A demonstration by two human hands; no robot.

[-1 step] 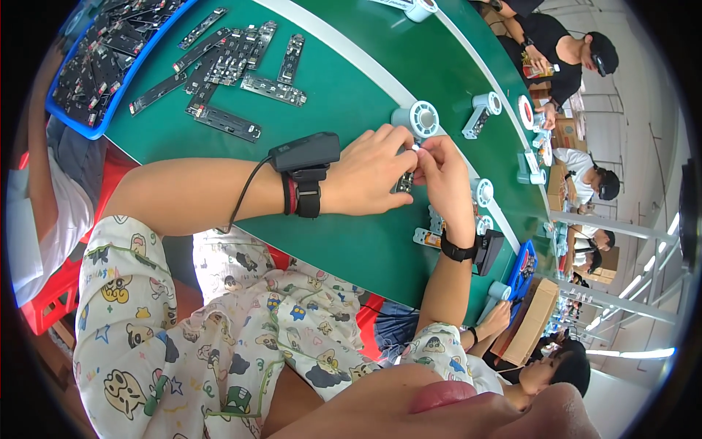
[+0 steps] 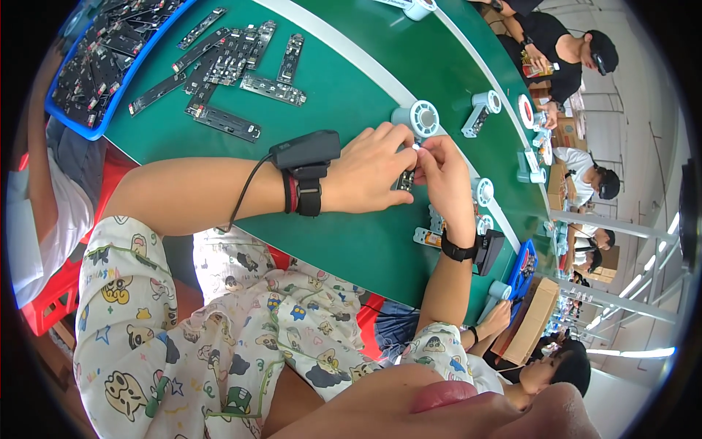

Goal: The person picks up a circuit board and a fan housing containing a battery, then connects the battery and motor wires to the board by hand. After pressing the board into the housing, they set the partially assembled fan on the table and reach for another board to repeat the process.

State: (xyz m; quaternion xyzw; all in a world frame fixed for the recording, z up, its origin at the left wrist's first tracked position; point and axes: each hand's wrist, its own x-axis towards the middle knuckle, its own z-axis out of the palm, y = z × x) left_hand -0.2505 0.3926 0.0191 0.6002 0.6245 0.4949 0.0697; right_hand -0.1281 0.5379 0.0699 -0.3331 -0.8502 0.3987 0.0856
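Note:
My left hand (image 2: 369,172) is closed around a small black circuit board (image 2: 405,180), thumb on its near end and fingers curled over its far end. My right hand (image 2: 446,175) meets it from the right, its thumb and forefinger pinched at a tiny white piece (image 2: 416,146) whose kind I cannot make out. Just beyond the fingertips sits a light-blue round fan head (image 2: 423,118) with a spoked grille. My fingers hide whether the board lies in that fan's handle.
Loose long circuit boards (image 2: 232,58) lie left on the green table (image 2: 329,245). A blue bin (image 2: 93,133) full of boards stands at far left. More fan parts (image 2: 480,192) are right of my right hand, near a blue tray (image 2: 521,267). Co-workers sit along the line.

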